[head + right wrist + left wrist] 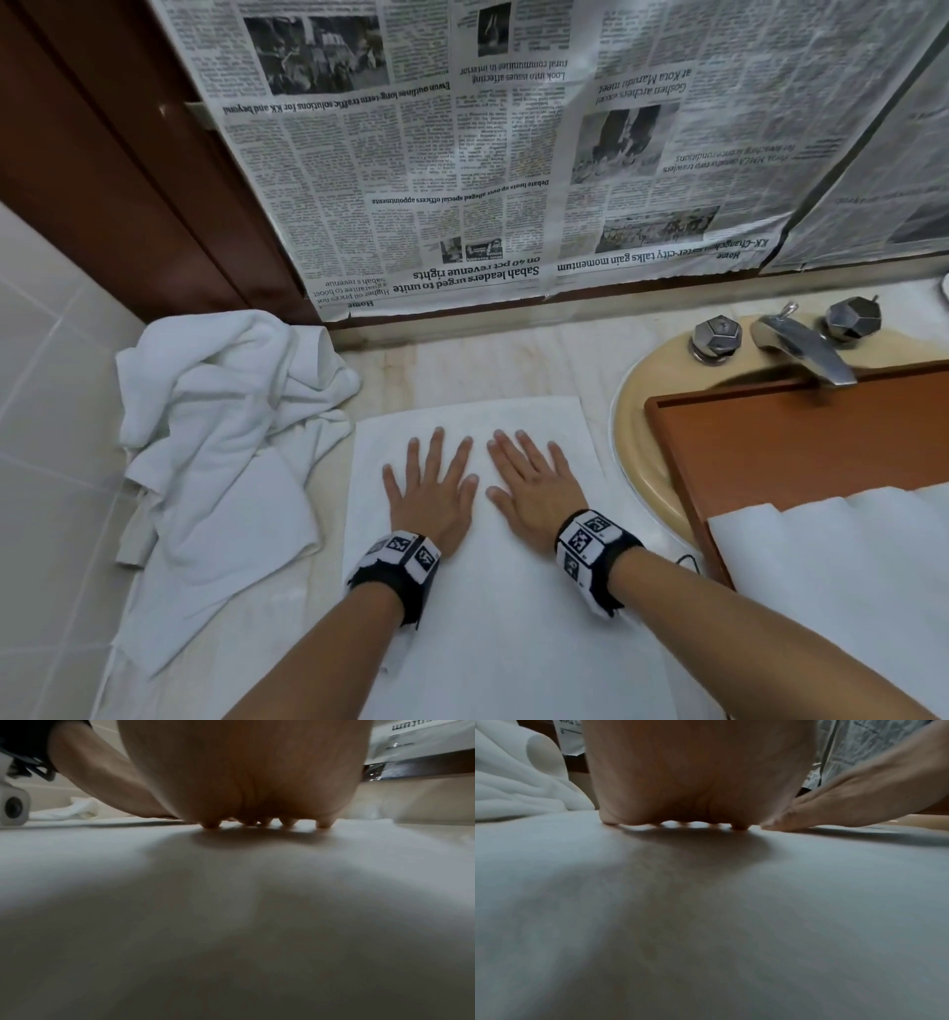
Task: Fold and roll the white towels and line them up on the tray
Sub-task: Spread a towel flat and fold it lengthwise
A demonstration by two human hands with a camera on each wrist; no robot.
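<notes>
The folded towel (pixel 493 565) is laid on the tabletop (pixel 462 370), long axis running near to far. The left hand (pixel 431 493) and right hand (pixel 534 488) are pressed flat on its far half, fingers (pixel 436 447) straight, nothing grasped; its far edge is just beyond them. The tray (pixel 801 437) is to the right.

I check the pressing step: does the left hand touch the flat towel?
Touching. In the left wrist view the left hand meets the flat towel at its fingers.

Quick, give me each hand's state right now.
Left hand: open, fingers spread, flat on the folded white towel, holding nothing.
Right hand: open, fingers spread, flat on the same towel, holding nothing.
</notes>
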